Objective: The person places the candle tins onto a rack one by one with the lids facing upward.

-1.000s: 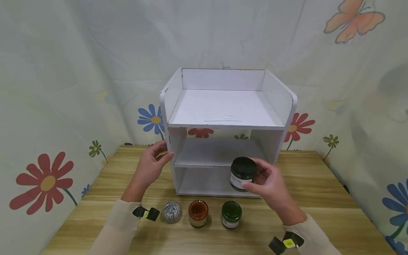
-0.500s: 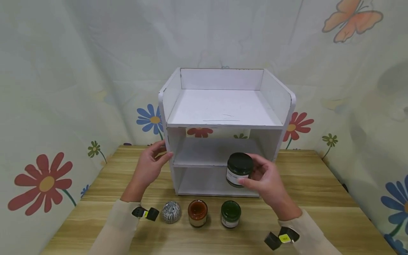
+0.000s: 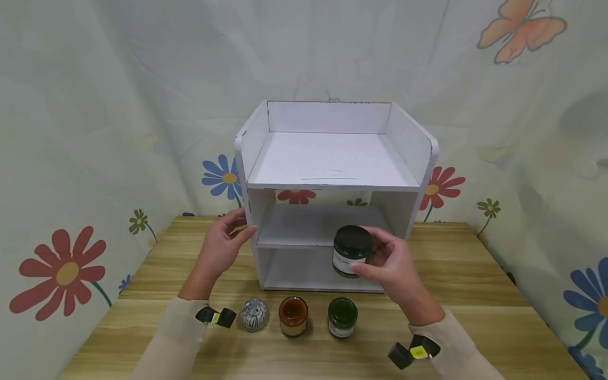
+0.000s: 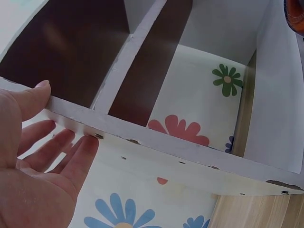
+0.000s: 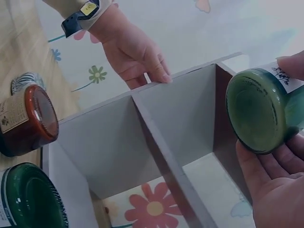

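A white wooden shelf unit [image 3: 332, 158] with stacked tiers stands on the table. Its left side panel is gripped by my left hand [image 3: 223, 245], thumb at the front edge and fingers against the outer face, as the left wrist view shows. My right hand [image 3: 396, 269] holds a dark green glass jar [image 3: 350, 258] with a white label, thumb on the label and fingers behind. The jar hangs in front of the middle tier's right half; its green base [image 5: 254, 111] faces the right wrist view.
In front of the shelf, a round black-and-white patterned object [image 3: 254, 315], an amber jar [image 3: 293, 315] and a smaller green jar [image 3: 342, 317] stand in a row on the wooden table [image 3: 475, 316]. A flower-printed curtain [image 3: 142, 105] hangs behind and at both sides.
My right hand has moved the dark green jar slightly left and upward in front of the shelf. The left hand keeps its place on the side panel.
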`<act>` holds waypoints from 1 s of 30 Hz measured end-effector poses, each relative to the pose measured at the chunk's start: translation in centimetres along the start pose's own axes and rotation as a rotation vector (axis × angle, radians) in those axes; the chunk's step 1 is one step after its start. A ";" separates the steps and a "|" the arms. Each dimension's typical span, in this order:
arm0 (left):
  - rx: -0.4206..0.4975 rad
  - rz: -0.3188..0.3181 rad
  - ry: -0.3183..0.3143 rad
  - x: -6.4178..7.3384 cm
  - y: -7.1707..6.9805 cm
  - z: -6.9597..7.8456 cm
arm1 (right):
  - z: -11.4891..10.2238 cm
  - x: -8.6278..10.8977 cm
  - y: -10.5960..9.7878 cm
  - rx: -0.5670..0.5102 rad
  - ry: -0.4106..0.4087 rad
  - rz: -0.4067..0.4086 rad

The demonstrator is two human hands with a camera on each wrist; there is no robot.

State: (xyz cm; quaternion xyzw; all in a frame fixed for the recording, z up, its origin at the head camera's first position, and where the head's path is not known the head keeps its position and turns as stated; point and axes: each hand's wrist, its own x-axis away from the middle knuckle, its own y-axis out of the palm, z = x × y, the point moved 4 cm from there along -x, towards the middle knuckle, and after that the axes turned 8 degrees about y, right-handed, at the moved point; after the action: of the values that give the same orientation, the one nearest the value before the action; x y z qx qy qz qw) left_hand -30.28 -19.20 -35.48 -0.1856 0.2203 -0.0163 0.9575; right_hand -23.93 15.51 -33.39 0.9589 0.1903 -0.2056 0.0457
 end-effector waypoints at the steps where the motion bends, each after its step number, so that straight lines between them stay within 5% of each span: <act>1: 0.000 0.000 -0.001 0.0 0.0 0.0 | 0.0 0.0 0.0 0.003 0.001 0.003; 30: -0.001 0.000 0.004 -0.1 -0.1 -0.2 | -0.7 -1.3 1.5 0.038 0.064 0.061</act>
State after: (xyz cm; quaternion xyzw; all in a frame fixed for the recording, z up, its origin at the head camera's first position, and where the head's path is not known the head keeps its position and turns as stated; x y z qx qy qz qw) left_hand -30.42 -19.33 -35.57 -0.1863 0.2221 -0.0165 0.9569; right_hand -24.21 13.76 -32.20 0.9710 0.1584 -0.1771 0.0275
